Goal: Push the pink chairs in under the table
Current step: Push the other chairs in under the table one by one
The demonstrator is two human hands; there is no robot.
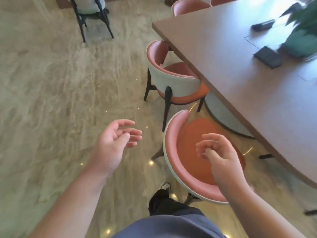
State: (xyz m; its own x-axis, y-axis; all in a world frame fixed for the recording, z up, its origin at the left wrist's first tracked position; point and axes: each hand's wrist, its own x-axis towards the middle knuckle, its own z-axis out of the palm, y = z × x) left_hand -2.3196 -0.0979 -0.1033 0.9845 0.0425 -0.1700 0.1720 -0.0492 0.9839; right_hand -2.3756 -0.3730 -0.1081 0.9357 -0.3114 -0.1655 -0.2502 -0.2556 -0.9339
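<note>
A pink chair (176,162) with a curved backrest and an orange seat stands just in front of me, pulled out from the brown table (240,74). My right hand (219,155) hovers above its seat with fingers loosely curled, holding nothing. My left hand (116,138) floats over the floor to the left of the chair's backrest, palm up and fingers relaxed, also empty. A second pink chair (169,78) with a white outer back sits farther along, its seat partly under the table edge. Two more pink chair backs (188,6) show at the table's far end.
Dark flat objects (267,57) and a blurred green plant (305,31) lie on the table. A ribbed pale table base (224,115) stands under the edge. A black-legged chair (91,12) is at the back left. My leg and dark shoe (163,194) are beside the near chair. Marble floor spreads left.
</note>
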